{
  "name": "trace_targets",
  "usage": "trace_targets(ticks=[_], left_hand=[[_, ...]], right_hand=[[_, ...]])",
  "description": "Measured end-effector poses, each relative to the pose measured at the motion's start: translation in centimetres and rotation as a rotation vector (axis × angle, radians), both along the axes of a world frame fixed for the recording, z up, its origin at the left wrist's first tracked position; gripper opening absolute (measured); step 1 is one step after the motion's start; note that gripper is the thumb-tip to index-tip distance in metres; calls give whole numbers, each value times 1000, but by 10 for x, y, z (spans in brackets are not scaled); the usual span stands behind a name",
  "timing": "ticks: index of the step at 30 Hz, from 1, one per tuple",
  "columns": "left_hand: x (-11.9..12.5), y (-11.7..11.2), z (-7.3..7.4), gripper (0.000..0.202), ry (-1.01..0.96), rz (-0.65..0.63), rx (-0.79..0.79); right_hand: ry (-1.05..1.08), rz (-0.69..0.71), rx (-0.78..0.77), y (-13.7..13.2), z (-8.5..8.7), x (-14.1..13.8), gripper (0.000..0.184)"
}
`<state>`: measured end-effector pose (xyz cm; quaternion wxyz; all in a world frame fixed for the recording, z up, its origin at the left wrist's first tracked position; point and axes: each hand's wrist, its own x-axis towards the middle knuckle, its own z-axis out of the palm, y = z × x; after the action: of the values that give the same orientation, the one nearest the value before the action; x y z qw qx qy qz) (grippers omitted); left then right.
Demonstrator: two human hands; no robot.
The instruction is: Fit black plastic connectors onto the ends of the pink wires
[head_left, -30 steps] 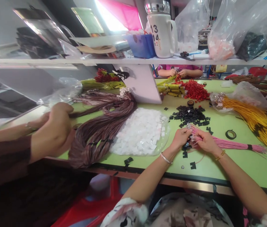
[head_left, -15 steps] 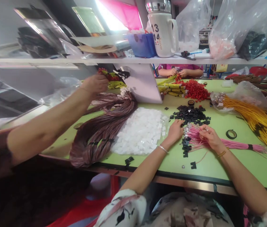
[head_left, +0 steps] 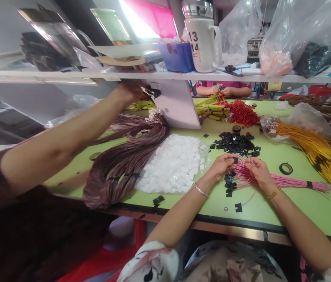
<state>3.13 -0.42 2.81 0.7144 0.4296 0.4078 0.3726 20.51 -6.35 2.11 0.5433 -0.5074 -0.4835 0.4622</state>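
Observation:
My left hand [head_left: 223, 165] is closed on a small black plastic connector [head_left: 235, 160], held at the tip of the pink wires. Pinched in my right hand [head_left: 257, 169] is a pink wire at the top of the bundle of pink wires [head_left: 290, 180], which lies across the green table with a black band round it. Several black connectors [head_left: 229, 184] hang at the bundle's left end. One loose connector [head_left: 238, 207] with a wire lies nearer the edge. Beyond my hands spreads a pile of black connectors [head_left: 234, 142].
A bag of white connectors [head_left: 171, 164] and brown wire bundles [head_left: 118, 168] lie to the left, where a co-worker's arm [head_left: 74, 129] reaches in. Yellow wires [head_left: 315, 145] and a tape roll [head_left: 286, 168] are at right. Above runs a shelf [head_left: 142, 74] with a mug [head_left: 203, 43].
My left hand has come back from the edge of the black pile to the pink wire tips with a connector. The co-worker's hand at left has moved further up and right.

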Motion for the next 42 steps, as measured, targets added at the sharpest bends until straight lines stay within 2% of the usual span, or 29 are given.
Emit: trace_targets(ticks=[3,9,13,17,20,26,28,30,32,33,34,36,37,39,42], left_hand=[[2,-9,8,20,-79,-73,-53],[-1,-16,13,21,-107,-102,-80],[-2,-18,13,20,-91,-110,-42],[2,-21,9,19,18,-113,95],[7,-23,4,19,84,-115,178],[9,-25,-7,20,75,-55,126],[3,-23,-8,16,120,-103,143],[-6,-19,-7,10,208,-226,182],[-15,-11,-2,8,315,-354,282],[-17,-6,0,9,369,-378,364],[-16,-1,3,10,424,-363,461],[-6,10,7,10,536,-241,664],[4,15,8,10,585,-189,766],[31,25,6,11,625,-181,937],[78,35,-3,17,548,-392,1157]], right_hand=[[-68,-17,35,0,-4,1,43],[-144,-20,53,1,-16,6,37],[-137,46,37,0,-12,7,31],[-72,157,-3,-1,-7,4,32],[-106,159,9,-1,-8,3,32],[-271,145,42,0,-12,4,24],[-352,148,48,-1,-12,3,24],[-432,141,97,-3,-9,0,27],[-504,113,203,-7,-4,-4,24],[-534,96,265,-9,-1,-6,18],[-550,94,319,-12,2,-7,14],[-522,151,334,-18,8,-9,15],[-494,223,304,-20,11,-9,17],[-440,421,205,-21,14,-7,20],[-401,727,84,-17,14,-1,24]])
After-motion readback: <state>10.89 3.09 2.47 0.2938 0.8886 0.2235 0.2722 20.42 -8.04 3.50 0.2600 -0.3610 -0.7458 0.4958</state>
